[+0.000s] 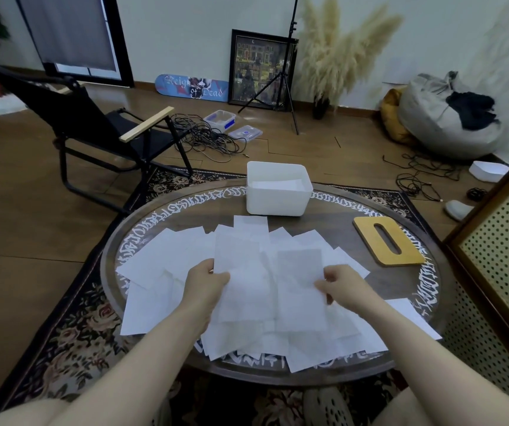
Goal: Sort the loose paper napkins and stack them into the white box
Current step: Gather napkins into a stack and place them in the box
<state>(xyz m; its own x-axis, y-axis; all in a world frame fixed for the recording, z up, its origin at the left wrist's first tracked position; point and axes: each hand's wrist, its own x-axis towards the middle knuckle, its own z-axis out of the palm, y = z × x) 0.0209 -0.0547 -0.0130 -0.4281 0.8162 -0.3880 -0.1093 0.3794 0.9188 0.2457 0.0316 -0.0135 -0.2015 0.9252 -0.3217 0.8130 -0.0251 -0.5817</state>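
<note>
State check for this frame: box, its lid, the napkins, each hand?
white box: open, upright, some white sheets inside
wooden lid: off, flat on the table right of the box
loose napkins: spread overlapping across the table
left hand: pinching a napkin edge
right hand: pinching another napkin

A lived-in home room is showing here: a folding chair (99, 130) is sitting on wooden flooring, a framed picture (261, 69) is leaning against the wall beside pampas grass (339, 53), and a beanbag (443, 118) is slumping in the corner by tangled cables (207, 139).
</note>
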